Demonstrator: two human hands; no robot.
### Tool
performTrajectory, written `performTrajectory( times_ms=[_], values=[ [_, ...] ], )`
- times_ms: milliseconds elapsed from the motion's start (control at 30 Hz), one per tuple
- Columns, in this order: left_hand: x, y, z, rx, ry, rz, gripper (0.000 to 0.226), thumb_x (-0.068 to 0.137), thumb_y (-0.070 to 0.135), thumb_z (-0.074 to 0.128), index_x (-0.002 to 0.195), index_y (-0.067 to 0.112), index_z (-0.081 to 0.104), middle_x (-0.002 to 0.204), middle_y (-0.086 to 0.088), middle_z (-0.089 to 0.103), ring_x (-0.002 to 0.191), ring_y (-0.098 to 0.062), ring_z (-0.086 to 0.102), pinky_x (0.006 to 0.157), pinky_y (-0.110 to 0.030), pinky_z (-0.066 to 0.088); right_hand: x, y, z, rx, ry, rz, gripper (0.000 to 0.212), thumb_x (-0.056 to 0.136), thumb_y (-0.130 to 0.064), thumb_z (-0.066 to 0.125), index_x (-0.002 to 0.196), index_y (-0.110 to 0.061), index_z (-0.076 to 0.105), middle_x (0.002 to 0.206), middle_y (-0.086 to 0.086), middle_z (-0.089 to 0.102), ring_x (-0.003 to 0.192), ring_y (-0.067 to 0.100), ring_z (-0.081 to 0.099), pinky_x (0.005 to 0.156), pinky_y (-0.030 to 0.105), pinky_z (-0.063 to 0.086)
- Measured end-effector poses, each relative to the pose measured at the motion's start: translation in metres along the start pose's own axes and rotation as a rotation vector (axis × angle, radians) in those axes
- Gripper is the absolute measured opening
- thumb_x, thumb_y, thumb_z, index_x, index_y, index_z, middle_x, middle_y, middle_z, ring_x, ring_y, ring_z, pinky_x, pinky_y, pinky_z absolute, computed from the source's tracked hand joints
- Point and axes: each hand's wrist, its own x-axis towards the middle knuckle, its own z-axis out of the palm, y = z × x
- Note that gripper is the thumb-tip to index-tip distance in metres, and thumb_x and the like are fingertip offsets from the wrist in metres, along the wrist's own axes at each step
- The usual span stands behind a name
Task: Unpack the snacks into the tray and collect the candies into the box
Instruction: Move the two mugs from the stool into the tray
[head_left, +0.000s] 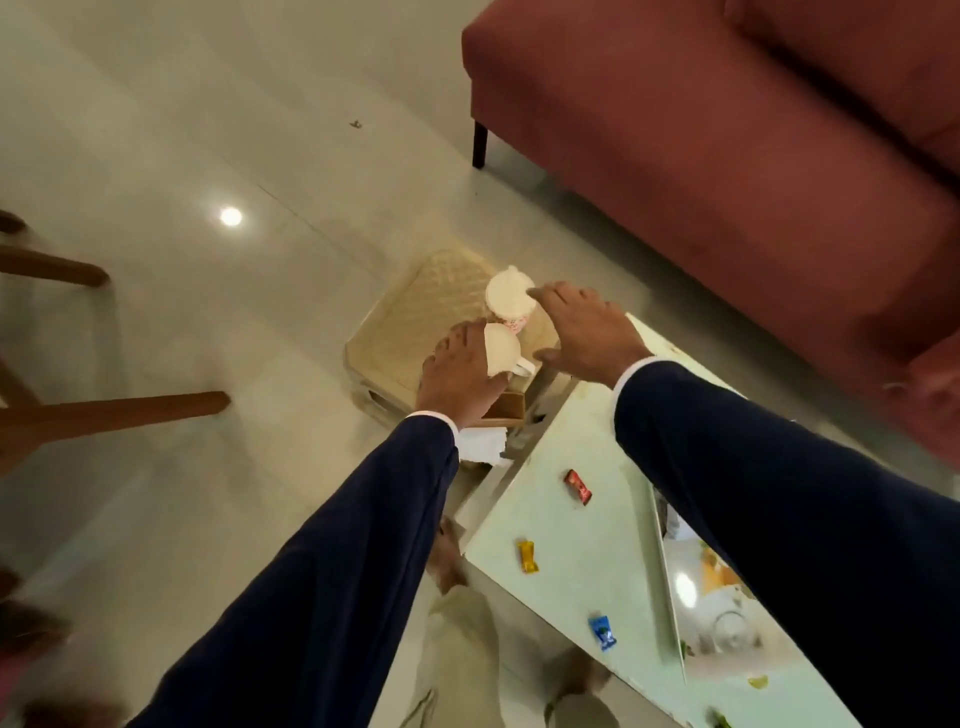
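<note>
A beige woven-pattern tray (415, 317) is beyond the far end of the glass table (582, 545), with two white cups (506, 296) on it. My left hand (457, 376) grips the tray's near edge beside the nearer cup (501, 353). My right hand (589, 332) holds the tray's right edge, its index finger touching the farther cup. Three wrapped candies lie on the table: a red candy (578, 487), a yellow candy (528, 556) and a blue candy (602, 632). A brown box (508, 408) with white paper (480, 444) sits under my left wrist.
A dark red sofa (727, 182) stands to the right, close behind the tray. Wooden chair legs (114, 410) reach in from the left over the glossy tiled floor. My feet and light trousers (462, 623) show below, beside the table edge.
</note>
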Motion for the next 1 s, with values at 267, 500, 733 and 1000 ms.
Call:
performTrajectory(
  times_ms=[267,500,733,1000],
  values=[
    [0.043,-0.022,0.052,0.031,0.017,0.038,0.093,0.087,0.044,0.073,0.157,0.014,0.019,0.155,-0.012,0.033,0.133,-0.033,0.048,0.102,-0.05,0.048,0.097,0.009,0.033,-0.333,-0.107,-0.324,0.103,0.077,-0.011,0.082,0.158,-0.036,0.023,0.166,0.004,0.024,0.143,0.04,0.034,0.104,0.052,0.048],
    [0.059,-0.023,0.057,-0.044,0.051,0.069,0.091,0.08,0.034,0.083,0.149,0.012,0.028,0.143,-0.013,0.044,0.118,-0.033,0.06,0.094,-0.045,0.056,0.127,0.01,0.045,-0.299,-0.04,-0.332,0.095,0.072,-0.009,0.087,0.147,-0.035,0.036,0.146,0.011,0.043,0.119,0.036,0.051,0.069,0.043,0.057],
    [0.063,-0.024,0.047,-0.308,0.13,0.009,0.089,0.068,0.031,0.092,0.139,0.023,0.038,0.137,-0.004,0.049,0.119,-0.023,0.055,0.093,-0.04,0.055,0.078,0.078,0.047,0.487,0.197,0.078,0.081,0.069,-0.018,0.085,0.139,-0.029,0.045,0.131,0.005,0.048,0.114,0.018,0.05,0.094,0.041,0.056],
    [0.02,0.026,0.058,-0.702,0.194,-0.007,0.081,0.064,0.029,0.095,0.125,0.039,0.043,0.132,0.009,0.053,0.12,-0.014,0.056,0.096,-0.033,0.057,-0.112,0.151,0.088,1.714,0.389,0.644,0.06,0.085,-0.024,0.08,0.135,-0.017,0.049,0.123,0.006,0.067,0.09,0.02,0.072,0.063,0.028,0.059]
  ],
)
